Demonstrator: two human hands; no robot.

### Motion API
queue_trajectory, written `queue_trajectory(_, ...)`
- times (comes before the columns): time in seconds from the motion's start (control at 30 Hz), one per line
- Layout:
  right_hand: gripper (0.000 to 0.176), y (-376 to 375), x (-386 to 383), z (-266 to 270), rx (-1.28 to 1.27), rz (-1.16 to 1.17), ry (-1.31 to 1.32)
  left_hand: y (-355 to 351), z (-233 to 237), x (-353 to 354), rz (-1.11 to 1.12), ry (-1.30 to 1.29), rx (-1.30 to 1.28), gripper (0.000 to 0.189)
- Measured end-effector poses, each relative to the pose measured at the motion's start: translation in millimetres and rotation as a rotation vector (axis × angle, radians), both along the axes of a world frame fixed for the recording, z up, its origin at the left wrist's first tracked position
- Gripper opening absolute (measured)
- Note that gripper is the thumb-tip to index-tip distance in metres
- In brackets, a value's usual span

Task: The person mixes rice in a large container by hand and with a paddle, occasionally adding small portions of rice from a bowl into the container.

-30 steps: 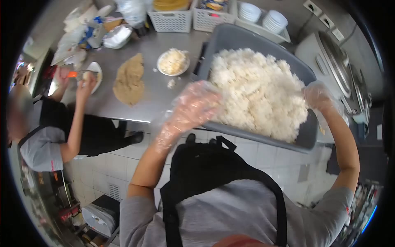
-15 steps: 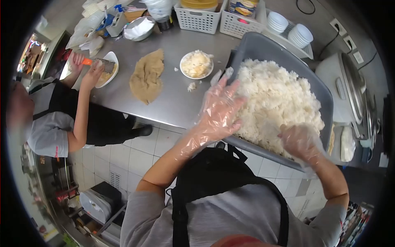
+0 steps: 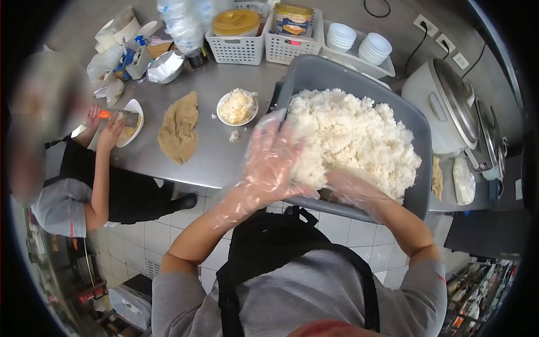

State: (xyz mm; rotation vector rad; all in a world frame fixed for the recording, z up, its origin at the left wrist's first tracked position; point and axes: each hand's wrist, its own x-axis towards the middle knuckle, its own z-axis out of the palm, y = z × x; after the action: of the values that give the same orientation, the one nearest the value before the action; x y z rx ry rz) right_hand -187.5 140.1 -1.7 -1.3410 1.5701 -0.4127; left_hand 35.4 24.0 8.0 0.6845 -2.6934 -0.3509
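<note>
A large grey tub (image 3: pixel 418 146) holds a heap of white rice (image 3: pixel 359 129). My left hand (image 3: pixel 272 160), in a clear plastic glove, is spread over the tub's left edge, its fingers apart beside the rice. My right hand (image 3: pixel 348 188), also gloved, is low in the tub at the near edge of the heap; its fingers are partly hidden by rice and blurred. A clump of rice lies between both hands. Left of the tub stands a white bowl (image 3: pixel 237 106) heaped with rice, with a few crumbs beside it.
A brown cloth (image 3: pixel 179 129) lies on the steel counter (image 3: pixel 210 146). At the left a co-worker (image 3: pixel 73 191) holds a grater with an orange handle over a white dish (image 3: pixel 135 121). White baskets (image 3: pixel 238 50) and stacked bowls (image 3: pixel 375 48) line the back; a cooker (image 3: pixel 438 106) stands right.
My right hand has moved left through the rice, toward my left hand. Rice has gathered between them. The camera view has shifted, and the co-worker's head has come further into view.
</note>
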Motion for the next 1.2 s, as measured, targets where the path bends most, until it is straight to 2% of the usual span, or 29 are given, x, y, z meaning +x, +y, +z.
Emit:
queue_trajectory(0.03,0.031,14.6,-8.2,-1.0,0.004,-0.222,-0.219,1.6,0.4,-7.8,-0.021,0.070,0.007,0.094)
queue_trajectory(0.07,0.034,23.9,-27.8,-6.0,-0.015,-0.289,-0.432,2.4,-3.1,-18.3,-0.040,0.135,0.016,0.094)
queue_trajectory(0.1,0.038,33.2,-47.5,-10.9,-0.027,-0.349,-0.648,2.0,-8.3,-30.3,-0.058,0.199,0.025,0.094)
queue_trajectory(0.13,0.039,35.3,-67.1,-17.8,-0.070,-0.252,-0.849,-1.5,-19.2,-46.4,-0.119,0.301,0.044,0.093)
queue_trajectory(0.17,0.027,30.3,-60.9,13.9,0.026,-0.301,-0.526,-5.9,-25.9,-63.6,-0.178,0.406,0.061,0.093)
queue_trajectory(0.23,0.019,22.2,-62.6,41.3,-0.113,-0.040,0.180,-13.1,-13.5,-89.2,-0.200,0.383,0.139,0.082)
queue_trajectory(0.3,0.022,21.2,-90.3,31.4,-0.579,0.549,0.934,-22.1,-0.4,-112.3,-0.234,0.254,0.230,0.073)
queue_trajectory(0.33,0.026,13.7,-61.4,57.2,0.016,0.074,0.686,-24.4,3.6,-121.0,-0.256,0.192,0.279,0.068)
queue_trajectory(0.43,0.026,18.9,-56.6,56.7,0.031,-0.050,0.613,-26.5,-4.0,-134.4,-0.302,0.331,0.331,0.059)
queue_trajectory(0.57,0.027,8.9,-36.8,93.6,0.222,-0.217,0.705,-27.5,-14.6,-149.2,-0.299,0.280,0.365,0.059)
queue_trajectory(0.67,0.028,13.0,-63.8,76.0,-0.046,-0.083,0.685,-27.4,-12.4,-154.7,-0.208,0.254,0.370,0.055)
queue_trajectory(0.73,0.030,2.6,-49.6,95.4,0.075,-0.144,0.759,-30.8,5.1,-147.7,-0.096,0.204,0.446,0.050)
queue_trajectory(0.83,0.032,1.4,-45.5,130.1,0.044,-0.039,0.970,-39.8,13.8,-151.0,-0.010,0.199,0.333,0.039)
queue_trajectory(0.87,0.033,2.8,-46.1,141.9,-0.001,0.032,1.055,-45.2,14.0,-153.6,-0.007,0.223,0.316,0.037)
queue_trajectory(0.97,0.040,-1.9,-21.2,186.0,0.224,-0.041,1.160,-58.5,13.1,-155.6,-0.008,0.273,0.271,0.031)
queue_trajectory(1.03,0.041,6.0,-19.5,199.3,0.200,-0.050,1.165,-60.5,20.1,-154.4,-0.034,0.288,0.238,0.029)
queue_trajectory(1.13,0.040,15.1,-17.6,207.2,0.124,-0.032,1.241,-68.9,25.9,-158.9,-0.180,0.105,0.205,0.039)
queue_trajectory(1.2,0.040,21.6,-27.8,199.3,0.099,0.031,1.357,-62.5,24.0,-147.4,-0.157,-0.030,0.131,0.051)
